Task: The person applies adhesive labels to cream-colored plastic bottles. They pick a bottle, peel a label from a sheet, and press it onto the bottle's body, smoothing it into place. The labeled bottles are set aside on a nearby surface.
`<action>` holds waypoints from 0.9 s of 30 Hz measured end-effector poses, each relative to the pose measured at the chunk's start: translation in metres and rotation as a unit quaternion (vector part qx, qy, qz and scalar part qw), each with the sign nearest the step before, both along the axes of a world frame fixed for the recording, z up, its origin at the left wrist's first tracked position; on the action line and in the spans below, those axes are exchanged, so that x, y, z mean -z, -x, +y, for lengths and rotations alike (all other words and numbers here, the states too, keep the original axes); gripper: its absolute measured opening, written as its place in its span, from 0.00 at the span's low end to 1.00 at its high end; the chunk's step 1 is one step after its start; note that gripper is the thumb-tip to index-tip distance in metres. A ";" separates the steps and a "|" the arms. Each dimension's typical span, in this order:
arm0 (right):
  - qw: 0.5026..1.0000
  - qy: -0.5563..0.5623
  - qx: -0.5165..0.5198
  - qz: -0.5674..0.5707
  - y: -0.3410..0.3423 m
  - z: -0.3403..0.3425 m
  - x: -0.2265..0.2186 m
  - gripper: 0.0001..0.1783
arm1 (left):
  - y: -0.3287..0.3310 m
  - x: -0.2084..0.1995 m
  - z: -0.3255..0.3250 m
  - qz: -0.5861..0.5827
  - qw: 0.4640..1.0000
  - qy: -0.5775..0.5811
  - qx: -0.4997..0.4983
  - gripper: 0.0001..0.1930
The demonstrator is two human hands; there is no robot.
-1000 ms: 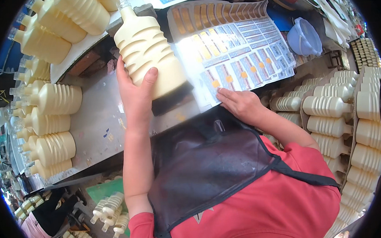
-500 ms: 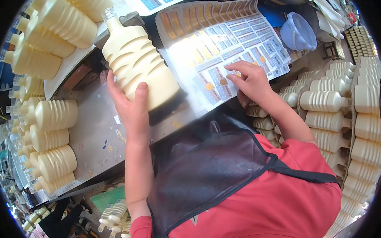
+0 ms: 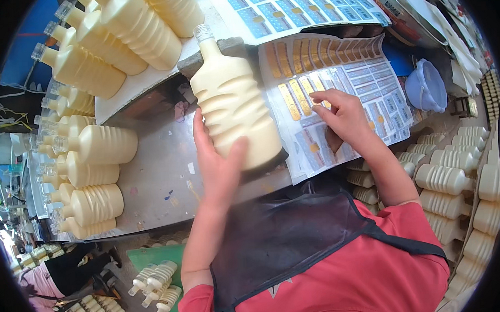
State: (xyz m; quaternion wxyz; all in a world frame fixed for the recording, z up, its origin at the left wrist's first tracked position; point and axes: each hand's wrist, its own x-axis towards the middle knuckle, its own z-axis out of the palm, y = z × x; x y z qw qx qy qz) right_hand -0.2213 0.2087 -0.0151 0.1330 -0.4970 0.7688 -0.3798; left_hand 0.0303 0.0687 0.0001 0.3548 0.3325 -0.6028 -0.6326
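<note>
My left hand (image 3: 219,163) is closed around the lower part of a cream plastic bottle (image 3: 233,103) with wavy ridges and a clear threaded neck. Its thumb lies across the front, and some fingers are hidden behind. The bottle leans, neck up and slightly left, against a dark block (image 3: 234,48). Over a sheet of labels (image 3: 367,82), my right hand (image 3: 344,117) has its index finger and thumb curved with a small gap between the tips, and nothing shows between them. The tips are just beside the narrow gold labels (image 3: 297,100). The other fingers are tucked underneath.
Several more cream bottles (image 3: 99,147) lie stacked along the table's (image 3: 154,166) left side, and others lean on a white board (image 3: 125,97). Another label sheet (image 3: 304,9) lies at the back. A lilac bucket (image 3: 427,87) stands right, above rows of bottles (image 3: 443,178).
The whole view has shifted, so the table things appear farther right and lower. My right hand is now nearer the narrow gold labels. My left hand still grips the bottle, which is more upright.
</note>
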 end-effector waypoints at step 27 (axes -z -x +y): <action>0.968 -0.169 -0.120 0.145 0.019 -0.046 0.010 0.16 | 0.094 -0.011 0.054 -0.424 0.631 0.558 0.333 0.07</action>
